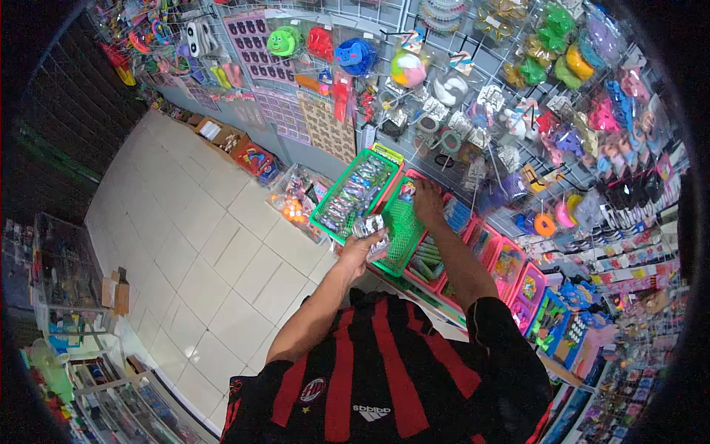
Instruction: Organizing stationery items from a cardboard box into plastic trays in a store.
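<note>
My left hand (359,252) grips a small stack of clear-wrapped packets (370,226) with printed cards, held over the near-left side of a green plastic mesh basket (400,233). Much of that basket's bare mesh floor shows. At its far end my right hand (428,201) reaches in with bent fingers, close beside a small colourful packet (407,190). The fingertips are hidden, so whether they hold that packet is unclear. To the left stands another green basket (316,215) filled with rows of small wrapped items (358,188).
Pink baskets (478,236) of small goods continue rightward. Hanging packets of hair accessories (452,89) cover a wire grid wall (383,16) behind. A clear bin (283,194) and cardboard box (222,139) stand on the tiled floor (222,266). Glass display cases (72,272) are at left.
</note>
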The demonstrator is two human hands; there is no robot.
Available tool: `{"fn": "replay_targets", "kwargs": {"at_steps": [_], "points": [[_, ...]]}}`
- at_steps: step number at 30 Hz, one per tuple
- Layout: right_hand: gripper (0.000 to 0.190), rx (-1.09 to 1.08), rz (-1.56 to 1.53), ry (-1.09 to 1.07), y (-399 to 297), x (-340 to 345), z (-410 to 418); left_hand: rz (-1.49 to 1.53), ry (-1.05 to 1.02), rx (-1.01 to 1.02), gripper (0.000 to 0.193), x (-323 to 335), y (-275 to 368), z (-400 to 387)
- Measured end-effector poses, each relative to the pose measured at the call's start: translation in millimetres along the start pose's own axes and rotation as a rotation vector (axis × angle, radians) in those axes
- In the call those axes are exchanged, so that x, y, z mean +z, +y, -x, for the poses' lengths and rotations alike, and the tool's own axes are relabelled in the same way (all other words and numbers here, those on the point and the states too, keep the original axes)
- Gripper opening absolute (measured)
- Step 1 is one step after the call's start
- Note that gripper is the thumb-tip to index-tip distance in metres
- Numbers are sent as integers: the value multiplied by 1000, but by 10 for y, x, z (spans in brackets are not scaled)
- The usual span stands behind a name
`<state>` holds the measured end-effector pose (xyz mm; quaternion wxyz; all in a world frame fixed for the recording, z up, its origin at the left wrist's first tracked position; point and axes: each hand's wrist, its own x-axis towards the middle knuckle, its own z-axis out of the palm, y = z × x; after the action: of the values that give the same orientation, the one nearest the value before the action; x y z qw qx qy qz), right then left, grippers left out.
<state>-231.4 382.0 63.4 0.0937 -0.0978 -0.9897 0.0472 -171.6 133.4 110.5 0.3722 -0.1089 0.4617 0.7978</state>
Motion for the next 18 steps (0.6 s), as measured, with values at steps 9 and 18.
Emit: {"fn": "replay_targets", "kwargs": {"at_steps": [9, 18], "points": [[39, 65, -619, 20, -148, -260, 258, 264, -135, -69, 45, -105, 29, -72], [37, 367, -1615, -703, -593, -678, 912, 75, -131, -35, 37, 113, 64, -133]]}}
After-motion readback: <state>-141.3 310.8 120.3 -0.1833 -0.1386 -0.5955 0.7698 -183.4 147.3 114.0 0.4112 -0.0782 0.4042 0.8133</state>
